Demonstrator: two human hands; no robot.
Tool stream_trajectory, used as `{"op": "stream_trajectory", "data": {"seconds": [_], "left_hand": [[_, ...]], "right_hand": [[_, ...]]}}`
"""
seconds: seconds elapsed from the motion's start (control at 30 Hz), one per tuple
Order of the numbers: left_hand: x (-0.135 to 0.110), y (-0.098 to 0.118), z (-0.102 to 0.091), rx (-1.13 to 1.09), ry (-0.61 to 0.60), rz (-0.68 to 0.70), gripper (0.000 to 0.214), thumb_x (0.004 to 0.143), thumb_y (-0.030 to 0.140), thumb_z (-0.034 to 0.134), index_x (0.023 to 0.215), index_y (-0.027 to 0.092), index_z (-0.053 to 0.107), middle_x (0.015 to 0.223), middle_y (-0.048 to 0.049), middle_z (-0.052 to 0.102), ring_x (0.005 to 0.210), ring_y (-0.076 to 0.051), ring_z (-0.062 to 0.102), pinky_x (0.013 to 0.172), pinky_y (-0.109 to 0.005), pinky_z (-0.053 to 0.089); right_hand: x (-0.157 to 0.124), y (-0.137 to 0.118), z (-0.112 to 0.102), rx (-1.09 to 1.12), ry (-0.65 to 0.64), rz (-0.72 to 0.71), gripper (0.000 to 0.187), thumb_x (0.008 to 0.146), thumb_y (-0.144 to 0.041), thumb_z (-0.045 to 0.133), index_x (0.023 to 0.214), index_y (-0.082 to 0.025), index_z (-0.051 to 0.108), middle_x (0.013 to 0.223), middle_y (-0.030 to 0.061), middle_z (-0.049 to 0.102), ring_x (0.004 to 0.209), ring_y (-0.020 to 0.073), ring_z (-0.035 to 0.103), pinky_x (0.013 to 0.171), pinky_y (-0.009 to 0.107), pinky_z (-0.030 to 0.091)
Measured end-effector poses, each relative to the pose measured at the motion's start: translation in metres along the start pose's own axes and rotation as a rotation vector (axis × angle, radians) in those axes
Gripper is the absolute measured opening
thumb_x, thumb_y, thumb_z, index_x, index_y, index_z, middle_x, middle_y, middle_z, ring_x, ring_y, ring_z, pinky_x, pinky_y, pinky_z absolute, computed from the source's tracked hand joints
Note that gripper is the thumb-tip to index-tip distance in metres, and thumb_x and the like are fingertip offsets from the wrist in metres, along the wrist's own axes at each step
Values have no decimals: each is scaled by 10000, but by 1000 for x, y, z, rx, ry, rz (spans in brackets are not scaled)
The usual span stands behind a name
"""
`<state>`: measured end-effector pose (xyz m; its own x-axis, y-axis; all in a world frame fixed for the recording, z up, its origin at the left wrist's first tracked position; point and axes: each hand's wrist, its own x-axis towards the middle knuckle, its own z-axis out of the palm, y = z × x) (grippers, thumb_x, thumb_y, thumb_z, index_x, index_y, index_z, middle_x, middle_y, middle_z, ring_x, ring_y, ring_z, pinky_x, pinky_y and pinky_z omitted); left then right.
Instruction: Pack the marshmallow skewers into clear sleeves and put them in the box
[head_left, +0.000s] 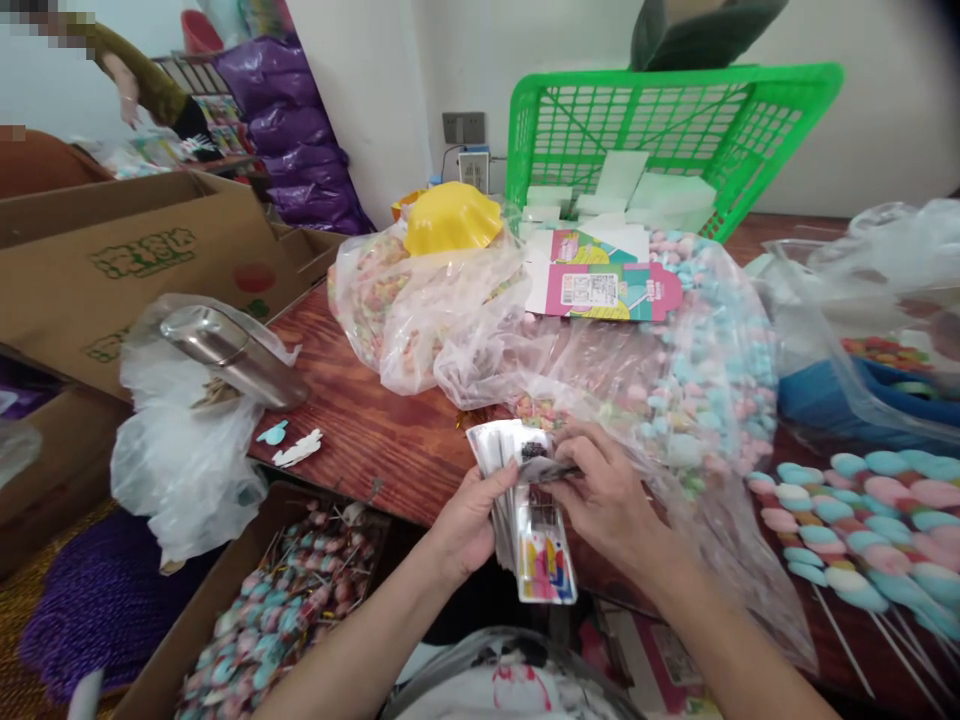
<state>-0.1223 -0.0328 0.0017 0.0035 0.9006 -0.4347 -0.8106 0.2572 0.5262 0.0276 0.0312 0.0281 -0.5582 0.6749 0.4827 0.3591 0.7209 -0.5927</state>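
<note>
My left hand (471, 520) grips a stack of clear printed wrapper bags (525, 500) from the left side, fingers curled round its edge. My right hand (604, 495) pinches the top bag of that stack near its upper edge. The bags hang down in front of the wooden table's (375, 440) front edge. Just beyond my hands lies a large clear plastic bag of pastel marshmallow candies (697, 380). Finished candy skewers (862, 520) lie in a row to my right.
A cardboard box of wrapped candy sticks (277, 610) sits below left. A steel scoop (232, 350) rests on a white bag. A yellow bowl (450, 215), pink printed carton (600, 285) and green basket (675, 130) stand behind. Another person's arm (139, 80) shows far left.
</note>
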Motion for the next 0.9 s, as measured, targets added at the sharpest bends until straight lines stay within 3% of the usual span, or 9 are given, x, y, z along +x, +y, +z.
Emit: {"op": "stream_trajectory", "data": {"seconds": [0.23,0.33,0.4,0.47,0.6,0.8,0.9], "left_hand": [[-1,-8,4,-55,84,-13,361,606,262,848,895,106,699,803,-72,739,659,-170,670,715,-292,546],[-2,-10,4,-61,77,-2,366,593,235,845,900,102,695,798,-73,738,666,-180,672,718,-303,543],[-1,-11,5,-45,91,8,349,589,198,834,894,103,693,771,-64,734,654,-174,666,696,-292,538],[-1,-10,4,-35,98,7,321,600,172,810,890,100,693,750,-58,729,640,-163,657,676,-279,531],[-4,-8,3,-74,68,-24,304,605,195,786,878,94,697,764,-63,724,644,-156,649,679,-269,514],[-16,-12,4,-19,66,-7,360,516,180,832,842,100,702,724,-43,705,612,-138,624,654,-253,497],[-22,-7,2,91,90,14,408,501,185,836,876,90,708,767,-61,718,630,-144,636,659,-253,510]], "right_hand": [[-5,4,2,186,52,-51,145,805,-149,620,727,-205,510,671,-13,517,648,146,472,597,287,374],[-5,3,0,219,79,-109,95,813,-133,623,840,-212,576,690,-8,549,680,151,485,625,297,392],[-4,3,-1,220,84,-99,205,813,-131,625,995,-221,600,711,-8,556,694,155,500,646,306,415],[-4,2,-2,194,77,-116,191,815,-117,603,974,-221,614,728,1,561,706,156,516,656,311,428],[-8,-9,-5,47,34,-321,216,792,-38,479,823,-200,617,781,43,590,731,164,526,649,320,437],[-10,-21,0,-72,9,-583,264,781,-35,477,967,-138,633,989,136,677,939,238,595,812,399,506],[-10,-15,-5,-54,70,-574,324,771,-43,514,1052,-152,631,1011,119,696,959,240,632,861,393,505]]}}
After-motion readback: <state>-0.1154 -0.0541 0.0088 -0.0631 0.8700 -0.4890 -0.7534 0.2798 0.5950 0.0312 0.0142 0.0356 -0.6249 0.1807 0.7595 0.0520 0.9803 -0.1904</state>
